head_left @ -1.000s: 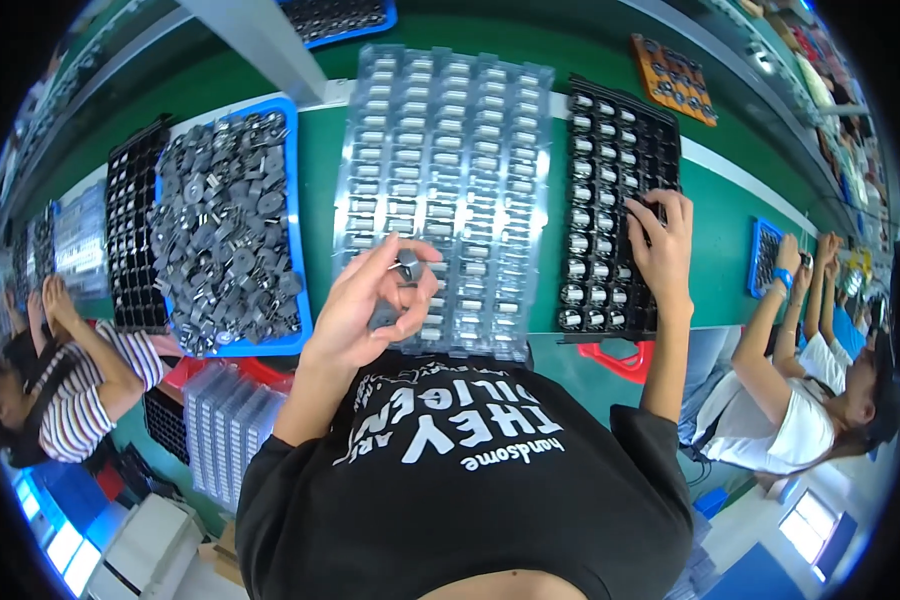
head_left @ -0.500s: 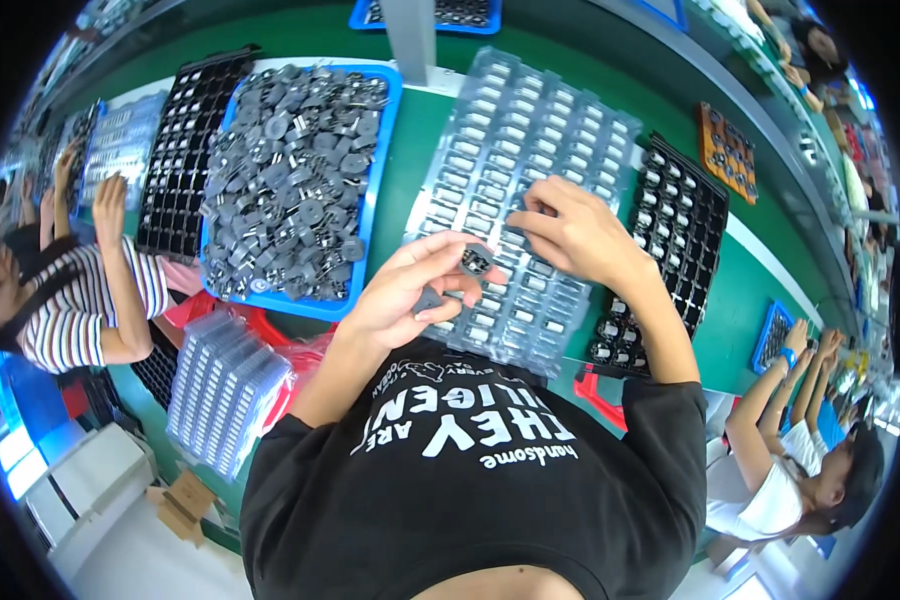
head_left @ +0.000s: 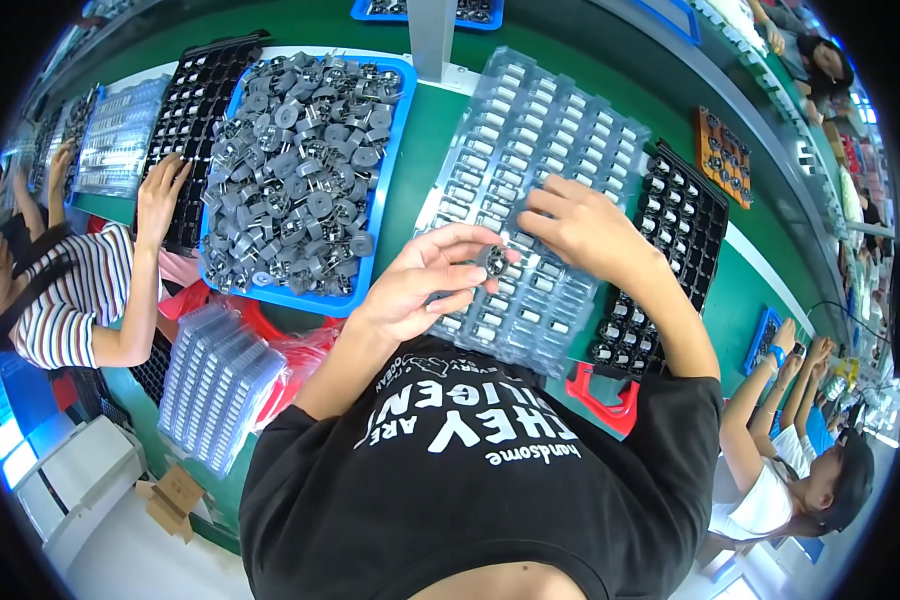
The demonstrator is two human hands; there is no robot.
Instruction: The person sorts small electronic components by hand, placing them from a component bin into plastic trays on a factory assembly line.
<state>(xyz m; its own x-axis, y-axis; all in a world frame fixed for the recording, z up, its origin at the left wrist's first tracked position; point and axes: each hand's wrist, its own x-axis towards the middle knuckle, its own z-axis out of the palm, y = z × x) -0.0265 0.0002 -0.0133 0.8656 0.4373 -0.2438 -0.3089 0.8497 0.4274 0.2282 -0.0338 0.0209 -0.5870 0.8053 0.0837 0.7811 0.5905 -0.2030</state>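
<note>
Between the fingertips of my left hand (head_left: 425,282) is a small dark grey round part (head_left: 494,262), its metal-and-dark inner face turned up. Just right of it, my right hand (head_left: 592,232) hovers over the clear plastic tray (head_left: 532,356) with thumb and fingers pinched together; what they hold, if anything, is hidden. Rows of small silver metal cylinders fill the tray's pockets under both hands. To the left, a blue bin (head_left: 407,105) is heaped with grey round parts (head_left: 300,170) like the one in my left hand.
A black tray (head_left: 708,225) partly filled with metal parts lies right of the clear tray. Beyond it is an orange tray (head_left: 709,135). Stacked clear trays (head_left: 215,385) stand low at the left. A co-worker's hand (head_left: 158,200) reaches over another black tray (head_left: 195,125).
My left hand has shifted slightly right and tilted the grey part; a second grey piece seen in its palm no longer shows. The right hand stays pinched. The left co-worker's hand moved right.
</note>
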